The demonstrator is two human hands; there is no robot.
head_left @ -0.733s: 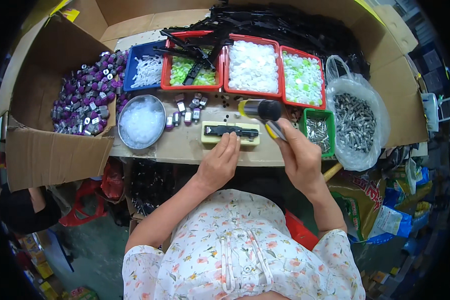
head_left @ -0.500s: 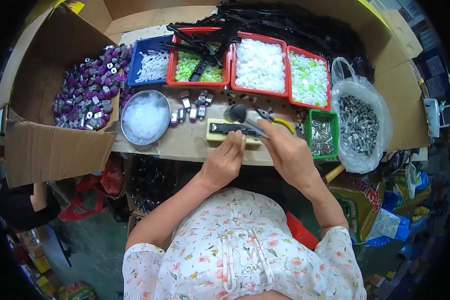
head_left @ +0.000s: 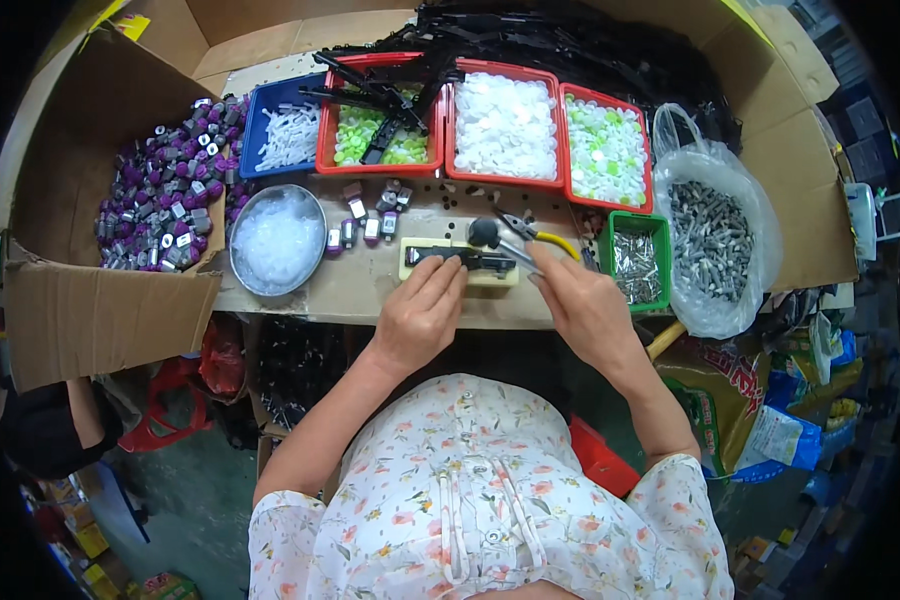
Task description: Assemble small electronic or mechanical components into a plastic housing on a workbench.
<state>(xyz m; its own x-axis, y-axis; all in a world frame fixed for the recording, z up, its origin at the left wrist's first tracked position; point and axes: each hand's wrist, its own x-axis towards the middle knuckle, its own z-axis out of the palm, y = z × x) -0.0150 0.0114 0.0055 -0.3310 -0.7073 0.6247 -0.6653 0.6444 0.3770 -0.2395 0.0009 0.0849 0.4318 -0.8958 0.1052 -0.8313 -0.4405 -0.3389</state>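
Observation:
My left hand [head_left: 420, 312] presses its closed fingertips onto a long black plastic part [head_left: 488, 262], which lies in a cream block [head_left: 475, 280] near the table's front edge. In my right hand [head_left: 588, 308] is a small hammer [head_left: 484, 233] with a dark head and a metal shaft. Its head hangs just above or against the part's far side; I cannot tell if they touch. Pliers with yellow handles [head_left: 555, 241] lie beyond my right hand. Several small purple-and-metal pieces [head_left: 372, 230] stand left of the block.
A round metal dish [head_left: 278, 240] with clear material stands left, before a carton of purple pieces [head_left: 160, 200]. Blue [head_left: 252, 125] and red bins [head_left: 450, 165] line the back, below black parts [head_left: 570, 50]. At right are a green bin of pins [head_left: 637, 262] and a bag of metal pieces [head_left: 715, 240].
The hammer head has dropped slightly nearer the block, and it shows less blur. My left fingers have slid a little left along the black part. The whole view has shifted slightly.

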